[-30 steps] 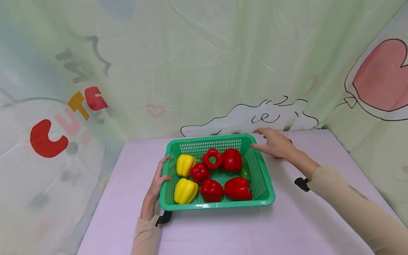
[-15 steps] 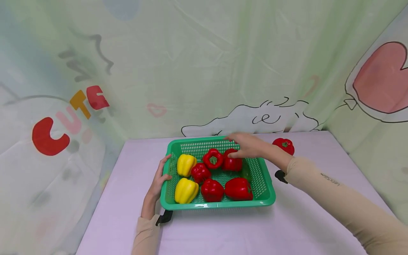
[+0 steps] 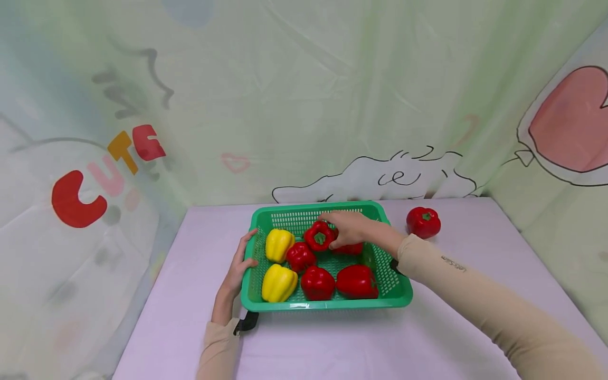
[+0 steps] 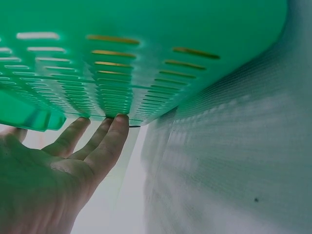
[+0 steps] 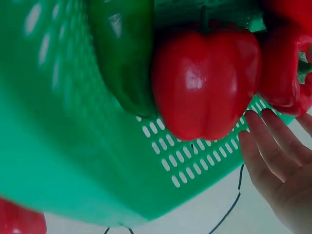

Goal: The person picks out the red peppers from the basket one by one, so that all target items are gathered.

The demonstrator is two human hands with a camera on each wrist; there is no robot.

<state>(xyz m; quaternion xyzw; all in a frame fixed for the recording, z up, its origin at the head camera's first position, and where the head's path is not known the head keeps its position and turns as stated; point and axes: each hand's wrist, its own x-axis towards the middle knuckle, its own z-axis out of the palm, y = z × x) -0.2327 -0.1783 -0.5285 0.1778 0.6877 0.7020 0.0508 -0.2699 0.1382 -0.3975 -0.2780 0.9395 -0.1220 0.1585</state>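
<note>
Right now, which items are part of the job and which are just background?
In play:
green basket, steadied by the left hand
red peppers in the basket, right hand over them
red pepper on the table
yellow peppers
green pepper

Just there:
purple table
cartoon backdrop

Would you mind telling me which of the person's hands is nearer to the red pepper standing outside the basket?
The right. The right hand is over the peppers inside the green basket, towards the lone red pepper. The left hand rests on the basket's opposite side.
</note>
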